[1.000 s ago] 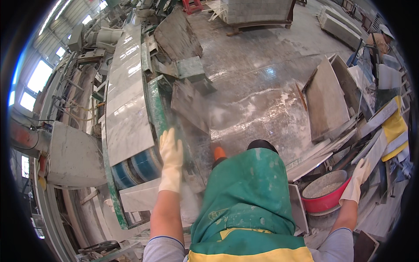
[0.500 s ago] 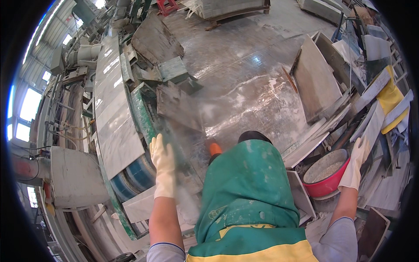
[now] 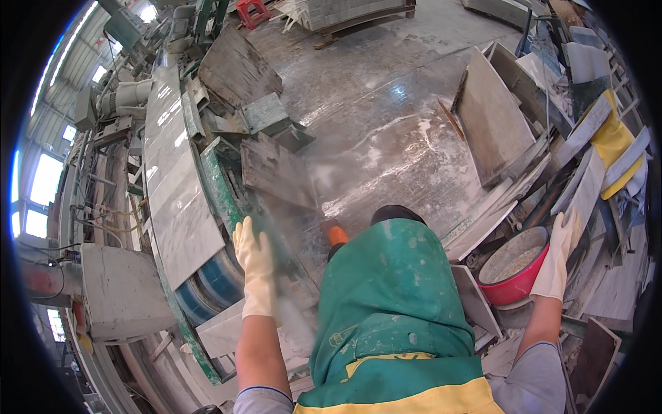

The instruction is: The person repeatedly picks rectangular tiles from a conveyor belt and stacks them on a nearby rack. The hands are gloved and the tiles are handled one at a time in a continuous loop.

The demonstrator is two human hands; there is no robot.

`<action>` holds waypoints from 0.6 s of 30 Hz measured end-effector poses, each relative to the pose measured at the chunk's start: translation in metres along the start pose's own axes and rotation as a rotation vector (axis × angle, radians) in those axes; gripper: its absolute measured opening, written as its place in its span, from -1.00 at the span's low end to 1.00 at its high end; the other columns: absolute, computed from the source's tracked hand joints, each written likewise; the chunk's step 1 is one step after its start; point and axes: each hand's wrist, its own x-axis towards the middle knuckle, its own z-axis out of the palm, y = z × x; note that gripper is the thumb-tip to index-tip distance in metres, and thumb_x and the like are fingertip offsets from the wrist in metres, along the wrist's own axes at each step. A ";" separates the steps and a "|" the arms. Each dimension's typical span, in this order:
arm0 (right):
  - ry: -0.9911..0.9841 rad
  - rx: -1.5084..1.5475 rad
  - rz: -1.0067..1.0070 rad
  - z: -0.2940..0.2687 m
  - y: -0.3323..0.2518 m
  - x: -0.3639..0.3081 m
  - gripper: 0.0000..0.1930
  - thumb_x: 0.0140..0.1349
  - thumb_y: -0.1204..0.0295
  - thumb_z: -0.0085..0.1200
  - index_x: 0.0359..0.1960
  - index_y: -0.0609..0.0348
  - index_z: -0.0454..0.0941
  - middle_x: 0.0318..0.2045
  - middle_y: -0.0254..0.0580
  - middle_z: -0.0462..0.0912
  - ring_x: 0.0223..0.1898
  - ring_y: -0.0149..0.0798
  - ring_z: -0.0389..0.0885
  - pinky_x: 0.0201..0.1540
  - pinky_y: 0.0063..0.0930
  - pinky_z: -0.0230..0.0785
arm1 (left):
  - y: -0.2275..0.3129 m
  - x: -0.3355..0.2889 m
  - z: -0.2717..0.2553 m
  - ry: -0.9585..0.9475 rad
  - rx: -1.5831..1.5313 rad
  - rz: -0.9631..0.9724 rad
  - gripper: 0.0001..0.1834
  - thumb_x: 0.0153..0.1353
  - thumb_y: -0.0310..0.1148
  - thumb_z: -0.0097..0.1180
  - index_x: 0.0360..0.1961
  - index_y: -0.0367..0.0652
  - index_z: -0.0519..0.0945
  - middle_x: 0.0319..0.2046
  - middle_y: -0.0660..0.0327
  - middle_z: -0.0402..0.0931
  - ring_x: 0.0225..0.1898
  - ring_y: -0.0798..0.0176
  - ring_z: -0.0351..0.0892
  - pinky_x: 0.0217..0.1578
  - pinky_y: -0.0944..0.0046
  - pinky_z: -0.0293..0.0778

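In a cream rubber glove, my left hand (image 3: 255, 265) is raised beside the green edge rail (image 3: 219, 183) of a roller conveyor. Its fingers are stretched and a little apart, with nothing in them. Pale polished stone slabs (image 3: 172, 200) lie along the conveyor, and blue rollers (image 3: 214, 286) show at its near end. On the other side my right hand (image 3: 557, 259), gloved the same way, is stretched out next to a red basin (image 3: 514, 286) with greyish contents. Its fingers point away from me over leaning stone strips (image 3: 589, 186); whether they touch them I cannot tell.
A wet floor (image 3: 386, 145) stretches ahead of my green apron (image 3: 393, 297). Large boards (image 3: 493, 117) lean at the right, with a yellow sheet (image 3: 614, 148) among stone offcuts. Stained panels (image 3: 238, 69) stand beside the conveyor. Farther off are a red stool (image 3: 253, 12) and stacked slabs (image 3: 345, 14).
The view has shifted slightly. My left hand's fingers have spread, its thumb now farther out. My right hand stays beside the red basin, its fingers a little more apart.
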 end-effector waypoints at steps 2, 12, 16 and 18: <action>-0.033 -0.005 0.002 -0.010 -0.009 -0.002 -0.41 0.35 0.06 0.05 0.37 0.01 0.43 0.31 0.19 0.46 0.36 0.16 0.37 0.41 -0.04 0.18 | -0.001 0.000 0.001 0.011 0.045 0.017 -0.47 0.29 -0.41 0.18 0.30 -0.22 0.48 0.22 -0.06 0.53 0.36 -0.12 0.37 0.45 0.02 0.13; -0.453 -0.008 0.551 -0.061 -0.027 0.041 -0.03 -0.05 -0.11 0.38 0.45 -0.14 0.32 0.43 0.18 0.26 0.42 0.01 0.33 0.42 -0.01 0.18 | -0.003 0.000 0.004 0.058 -0.058 0.029 -0.46 0.22 -0.34 0.15 0.23 -0.30 0.54 0.16 -0.20 0.55 0.33 -0.25 0.39 0.44 -0.05 0.15; -0.467 0.128 0.466 -0.027 0.005 0.050 0.11 -0.21 0.07 0.45 0.49 0.01 0.23 0.35 0.24 0.40 0.36 0.07 0.42 0.38 -0.11 0.30 | 0.002 -0.002 0.002 0.099 -0.071 0.013 -0.49 0.20 -0.37 0.16 0.20 -0.29 0.56 0.15 -0.19 0.56 0.31 -0.24 0.42 0.42 -0.06 0.18; -0.543 0.158 0.420 -0.016 0.021 0.055 0.09 -0.17 0.16 0.41 0.49 0.14 0.19 0.32 0.22 0.44 0.30 0.13 0.48 0.29 -0.05 0.38 | 0.003 -0.004 0.003 0.124 -0.038 0.023 -0.51 0.16 -0.40 0.22 0.16 -0.26 0.59 0.09 -0.16 0.60 0.25 -0.25 0.47 0.38 -0.08 0.26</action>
